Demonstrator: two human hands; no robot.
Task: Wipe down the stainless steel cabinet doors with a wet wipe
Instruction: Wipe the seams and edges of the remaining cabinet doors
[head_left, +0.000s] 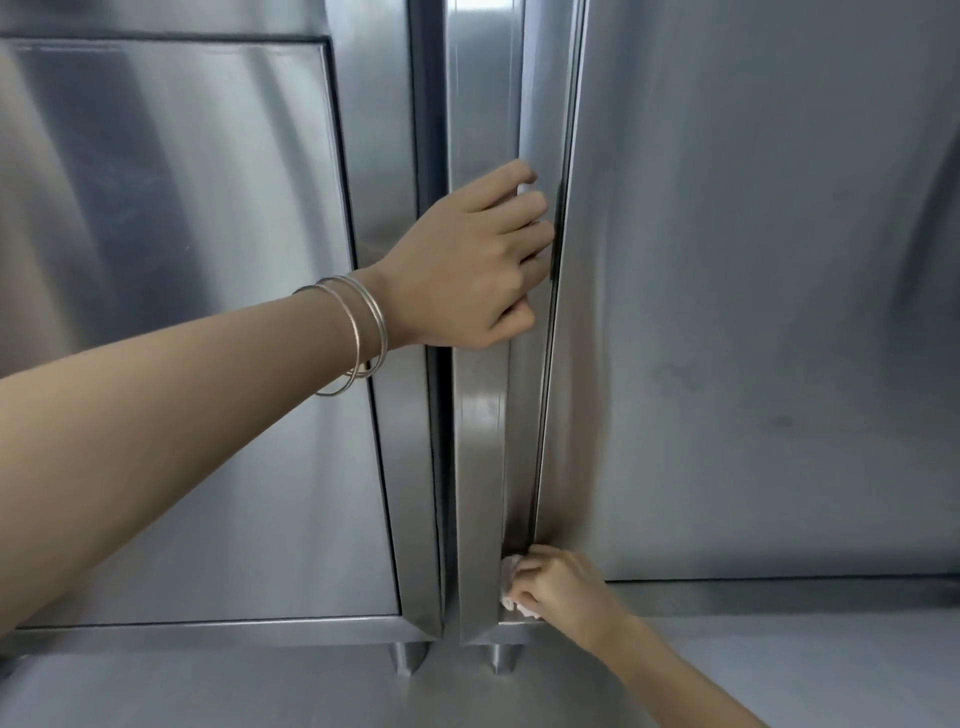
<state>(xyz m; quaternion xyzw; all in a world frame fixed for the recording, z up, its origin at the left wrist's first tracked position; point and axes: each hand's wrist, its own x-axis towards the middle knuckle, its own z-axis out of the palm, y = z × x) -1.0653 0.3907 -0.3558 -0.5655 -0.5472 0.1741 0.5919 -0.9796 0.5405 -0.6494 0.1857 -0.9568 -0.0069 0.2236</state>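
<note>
Gripping vertical handle strip (478, 441) btwn cabinet doors (208, 364) w/ L hand (467, 260), fingers curled round its right edge. Holding white wet wipe (511, 597) bunched in R hand (563, 587), fingers clamped on it, pressing it against strip's bottom end. Wearing bangles (363, 332) on L wrist.

The left hand (467, 260) reaches forward, fingers (522, 210) curled; the right hand (563, 582) sits low with fingers bunched.

A smooth pale grey floor (260, 691) runs along the foot of a stainless steel cabinet (208, 631). The cabinet stands on two short round legs (410, 659), set close together beneath its middle seam and touching the floor.
</note>
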